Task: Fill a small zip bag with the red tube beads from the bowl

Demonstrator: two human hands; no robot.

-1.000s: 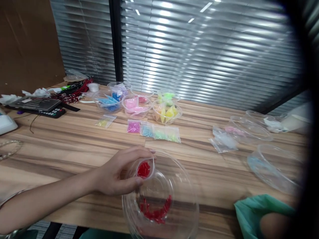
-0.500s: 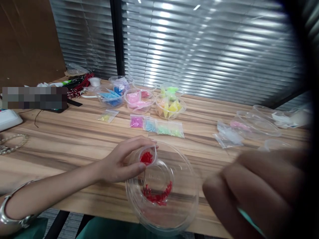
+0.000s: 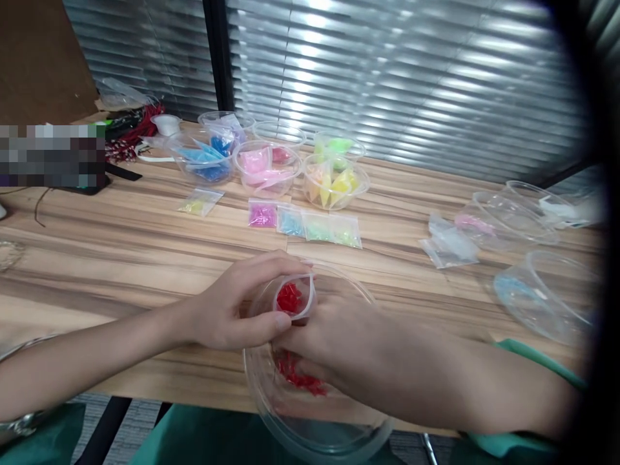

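Observation:
My left hand (image 3: 232, 310) pinches a small clear bag of red beads (image 3: 292, 298) and holds its mouth open over a large clear plastic bowl (image 3: 314, 423) at the table's near edge. Loose red beads (image 3: 298, 378) lie in the bowl's bottom. My right hand (image 3: 334, 342) reaches into the bowl from the right, its fingers curled down among the loose beads, just below the bag. Whether those fingers hold any beads is hidden.
Small bags of pink, blue and green beads (image 3: 305, 225) lie in a row behind, with clear bowls of coloured bags (image 3: 271, 169) beyond them. Empty clear bowls (image 3: 547, 294) and loose bags (image 3: 448, 244) sit at right. A yellow bag (image 3: 198, 203) lies left on the wooden table (image 3: 121, 258).
My right hand came in from the lower right and went down into the bowl under the bag. My left hand has kept its hold on the bag.

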